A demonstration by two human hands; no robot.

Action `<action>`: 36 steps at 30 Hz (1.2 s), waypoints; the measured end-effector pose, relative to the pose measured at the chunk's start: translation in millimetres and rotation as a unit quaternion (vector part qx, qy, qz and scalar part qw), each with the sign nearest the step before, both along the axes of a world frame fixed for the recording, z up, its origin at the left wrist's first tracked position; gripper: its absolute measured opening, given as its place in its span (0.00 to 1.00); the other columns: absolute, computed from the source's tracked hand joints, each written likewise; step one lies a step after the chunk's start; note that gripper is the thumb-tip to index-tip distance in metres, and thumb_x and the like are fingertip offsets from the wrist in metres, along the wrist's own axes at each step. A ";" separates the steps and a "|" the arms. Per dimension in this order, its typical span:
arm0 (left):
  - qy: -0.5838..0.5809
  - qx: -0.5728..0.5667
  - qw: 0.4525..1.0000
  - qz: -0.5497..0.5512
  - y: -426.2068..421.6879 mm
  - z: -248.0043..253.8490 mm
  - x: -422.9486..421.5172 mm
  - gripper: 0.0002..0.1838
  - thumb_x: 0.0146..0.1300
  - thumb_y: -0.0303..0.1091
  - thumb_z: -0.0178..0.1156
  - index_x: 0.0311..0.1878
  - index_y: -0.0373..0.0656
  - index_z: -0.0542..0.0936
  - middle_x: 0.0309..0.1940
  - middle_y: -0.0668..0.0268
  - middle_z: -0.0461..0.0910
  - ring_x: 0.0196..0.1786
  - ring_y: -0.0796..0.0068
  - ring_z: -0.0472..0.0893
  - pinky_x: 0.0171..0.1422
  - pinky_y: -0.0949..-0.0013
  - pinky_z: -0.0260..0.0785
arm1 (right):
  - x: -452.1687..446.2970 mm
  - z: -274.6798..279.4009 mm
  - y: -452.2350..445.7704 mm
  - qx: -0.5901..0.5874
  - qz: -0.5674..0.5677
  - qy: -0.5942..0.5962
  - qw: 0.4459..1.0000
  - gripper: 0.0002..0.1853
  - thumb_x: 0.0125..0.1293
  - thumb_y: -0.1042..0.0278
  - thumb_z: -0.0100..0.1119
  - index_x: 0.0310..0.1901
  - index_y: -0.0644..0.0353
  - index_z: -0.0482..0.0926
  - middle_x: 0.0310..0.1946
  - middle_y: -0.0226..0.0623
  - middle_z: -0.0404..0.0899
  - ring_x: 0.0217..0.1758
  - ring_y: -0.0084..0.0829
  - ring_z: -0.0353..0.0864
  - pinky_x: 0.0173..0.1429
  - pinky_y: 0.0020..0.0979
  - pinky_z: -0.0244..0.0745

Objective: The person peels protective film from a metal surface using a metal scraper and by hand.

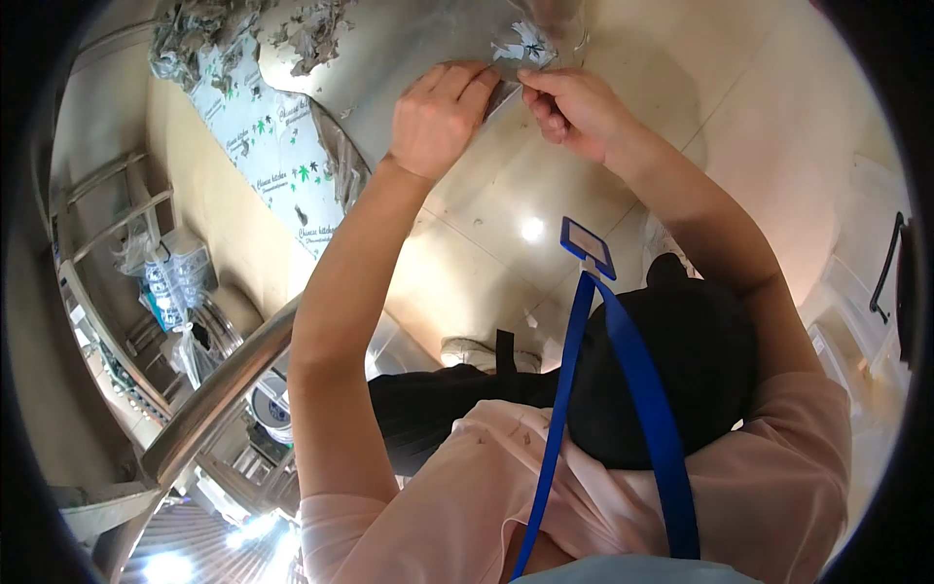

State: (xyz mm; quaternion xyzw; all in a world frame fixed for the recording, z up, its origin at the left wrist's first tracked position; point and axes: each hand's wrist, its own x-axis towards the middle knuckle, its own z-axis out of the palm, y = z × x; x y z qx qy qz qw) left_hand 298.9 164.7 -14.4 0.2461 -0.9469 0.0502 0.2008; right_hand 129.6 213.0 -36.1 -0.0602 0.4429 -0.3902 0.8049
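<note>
My left hand (pixel 438 119) is at the top centre, its fingers bent over the edge of a shiny grey sheet (pixel 384 73). Close on its right, my right hand (pixel 574 109) is closed, thumb and forefinger pinched at the same edge. A torn scrap of white film (pixel 525 47) with a dark leaf print lies just above the pinch. What exactly sits between the fingertips is too small to make out. Left of the sheet runs white printed film (pixel 277 156) with green leaves and lettering, ragged and crumpled along its borders.
A metal rail (pixel 224 389) slants past my left arm. Wire racks with bagged blue-and-white dishes (pixel 178 277) stand at left. A blue lanyard with a badge (pixel 588 247) hangs over the tiled floor (pixel 486 229). Clear plastic bins (pixel 851 311) are at right.
</note>
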 end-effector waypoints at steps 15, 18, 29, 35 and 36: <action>0.009 -0.070 0.996 -0.046 -11.0 -10.4 13.5 0.10 0.44 0.32 0.57 0.33 0.45 0.78 0.32 0.71 0.77 0.34 0.75 0.76 0.35 0.73 0.71 | 14.2 -1.3 11.5 -0.603 -0.036 0.732 0.315 0.10 0.45 0.69 0.55 0.31 0.62 0.78 0.32 0.31 0.75 0.41 0.30 0.71 0.42 0.27 0.68; -0.001 -0.068 0.997 -0.045 -9.8 -7.1 15.3 0.10 0.44 0.31 0.56 0.33 0.45 0.78 0.31 0.71 0.76 0.34 0.75 0.76 0.33 0.75 0.71 | 15.2 -7.9 7.2 -0.596 -0.023 0.734 0.326 0.09 0.45 0.70 0.54 0.30 0.62 0.78 0.31 0.30 0.74 0.38 0.29 0.71 0.43 0.28 0.68; -0.032 -0.077 0.995 -0.063 -14.8 -3.8 12.6 0.10 0.44 0.31 0.54 0.32 0.42 0.78 0.30 0.69 0.76 0.33 0.75 0.76 0.30 0.75 0.72 | 13.0 -13.0 -4.8 -0.606 -0.017 0.738 0.297 0.03 0.42 0.70 0.52 0.21 0.58 0.73 0.23 0.31 0.69 0.33 0.28 0.70 0.38 0.28 0.69; -0.043 -0.104 0.990 -0.083 -24.1 -6.3 11.3 0.09 0.43 0.31 0.54 0.30 0.42 0.78 0.30 0.69 0.76 0.33 0.75 0.76 0.29 0.75 0.72 | 14.9 -10.7 -7.9 -0.597 -0.018 0.746 0.293 0.04 0.41 0.70 0.52 0.21 0.58 0.73 0.23 0.31 0.69 0.33 0.28 0.70 0.37 0.27 0.69; -0.045 -0.105 0.990 -0.087 -24.7 -5.1 10.9 0.09 0.43 0.31 0.54 0.30 0.42 0.78 0.30 0.69 0.76 0.33 0.75 0.76 0.30 0.76 0.72 | 15.1 -10.9 -7.6 -0.593 -0.012 0.749 0.295 0.04 0.40 0.70 0.52 0.21 0.58 0.73 0.23 0.31 0.69 0.32 0.28 0.70 0.37 0.26 0.69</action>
